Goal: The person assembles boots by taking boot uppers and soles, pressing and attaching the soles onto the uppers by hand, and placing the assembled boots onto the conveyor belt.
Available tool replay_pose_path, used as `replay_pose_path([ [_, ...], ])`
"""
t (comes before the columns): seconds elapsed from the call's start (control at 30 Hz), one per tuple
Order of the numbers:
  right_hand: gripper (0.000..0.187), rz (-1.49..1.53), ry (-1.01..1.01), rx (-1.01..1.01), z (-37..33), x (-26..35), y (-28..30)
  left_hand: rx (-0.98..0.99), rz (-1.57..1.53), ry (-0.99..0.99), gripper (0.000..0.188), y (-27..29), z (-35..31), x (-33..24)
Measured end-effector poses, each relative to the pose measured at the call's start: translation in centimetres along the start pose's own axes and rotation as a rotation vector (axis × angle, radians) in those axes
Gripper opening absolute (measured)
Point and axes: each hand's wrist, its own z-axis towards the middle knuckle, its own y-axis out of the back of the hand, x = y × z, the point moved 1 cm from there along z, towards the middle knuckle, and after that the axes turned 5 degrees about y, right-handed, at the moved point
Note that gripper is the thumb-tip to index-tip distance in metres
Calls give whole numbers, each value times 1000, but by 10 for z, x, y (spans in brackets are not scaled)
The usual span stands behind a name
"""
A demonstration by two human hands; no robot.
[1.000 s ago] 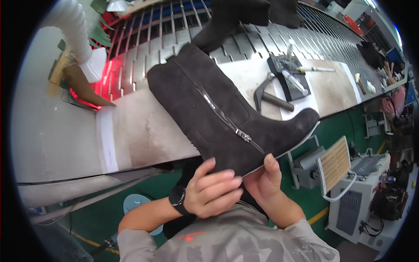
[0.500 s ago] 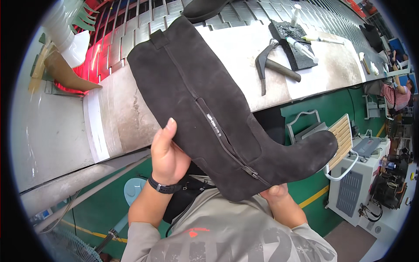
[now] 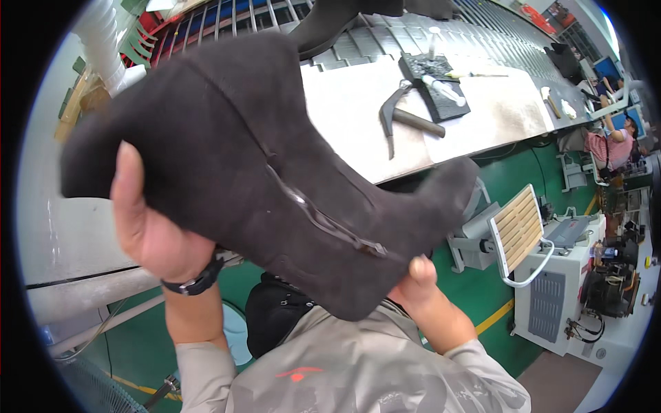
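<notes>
A tall dark suede boot (image 3: 227, 158) is held up in front of me, tilted, its toe to the right and its shaft to the upper left. Partway along its side runs a zipper (image 3: 323, 219). My left hand (image 3: 155, 234) is closed on the lower edge of the shaft, thumb on the near face and the other fingers hidden behind. Down at the heel, my right hand (image 3: 416, 282) grips the boot with its thumb up, its remaining fingers mostly out of sight. The shaft's top end sags and is blurred.
On the pale workbench (image 3: 344, 103) lie a hammer (image 3: 420, 124) and a black block (image 3: 447, 109) with syringes (image 3: 444, 89). Another dark boot (image 3: 327, 27) rests on the slatted metal conveyor (image 3: 372, 45). Right are a wooden-slatted chair (image 3: 520, 224) and a white machine (image 3: 547, 296); a person (image 3: 609, 148) sits farther off.
The boot's shaft has swung left and bent, carried by my left hand, which moved left and up. The toe has shifted left; my right hand stays at the heel. My view has shifted slightly.
</notes>
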Motion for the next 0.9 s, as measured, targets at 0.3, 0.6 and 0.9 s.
replay_pose_path([
  [0.3,67,381,-136,66,55,-12,-4,396,856,-185,30,-162,27,63],
  [0.6,42,-214,-184,-286,-31,20,14,669,915,-259,64,-132,-42,156],
  [0.9,43,-601,-189,-334,-33,-4,85,224,742,374,71,-11,-55,148],
])
